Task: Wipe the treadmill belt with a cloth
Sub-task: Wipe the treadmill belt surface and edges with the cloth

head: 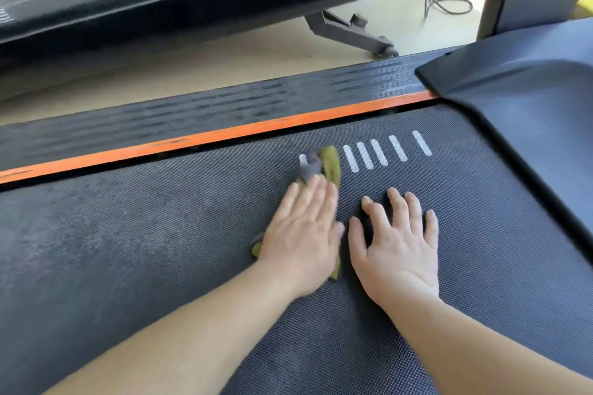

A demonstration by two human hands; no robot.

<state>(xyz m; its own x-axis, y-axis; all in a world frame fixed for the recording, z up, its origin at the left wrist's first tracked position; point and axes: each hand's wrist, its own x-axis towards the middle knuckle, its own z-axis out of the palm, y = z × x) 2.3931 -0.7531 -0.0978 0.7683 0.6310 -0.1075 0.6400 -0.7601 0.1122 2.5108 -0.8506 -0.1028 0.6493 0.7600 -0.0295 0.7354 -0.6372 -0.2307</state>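
Since the cloth (pixel 330 163) looks thin, limp and light, lying bunched on the belt (pixel 160 234) just left of the stripes (pixel 378 152), pinning it under a flat palm should serve better than pinching. The left hand (pixel 301 234) presses it, grip flat with straight fingers; the right hand (pixel 398 247), below the stripes, rests splayed, holding nothing.

Bright, soft daylight from the upper right washes the floor (pixel 407 3) pale; my left hand (pixel 301 234) is motion-blurred; edges curve.

Bare left hand (pixel 301 234), bare right hand (pixel 398 244), fingernails (pixel 366 200) seen cut short, wrists (pixel 414 295) and forearms (pixel 192 330) left uncovered behind the hands
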